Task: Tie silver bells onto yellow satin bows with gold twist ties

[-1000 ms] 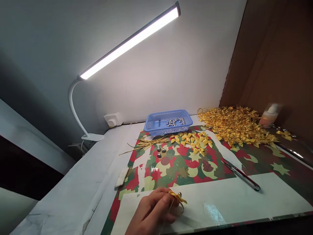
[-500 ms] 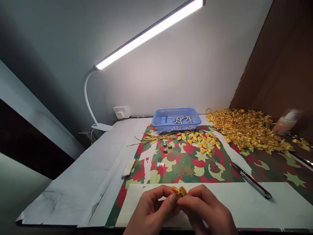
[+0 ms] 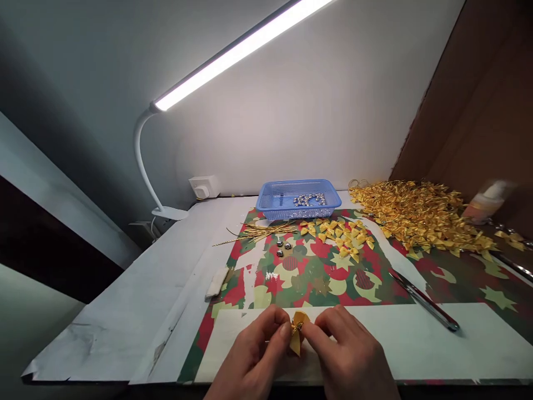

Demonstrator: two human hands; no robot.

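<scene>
Over the surface (image 3: 158, 300) toward six o'clock, the left hand (image 3: 258, 344) and right hand (image 3: 350, 350) pinch the bow (image 3: 295, 343) from nine and three, where a light, even grip should best avoid creasing it.

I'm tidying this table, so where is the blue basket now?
In the head view, the blue basket stands at the back, slightly right of centre, near the wall, behind the gold cords and loose yellow bows.
</scene>
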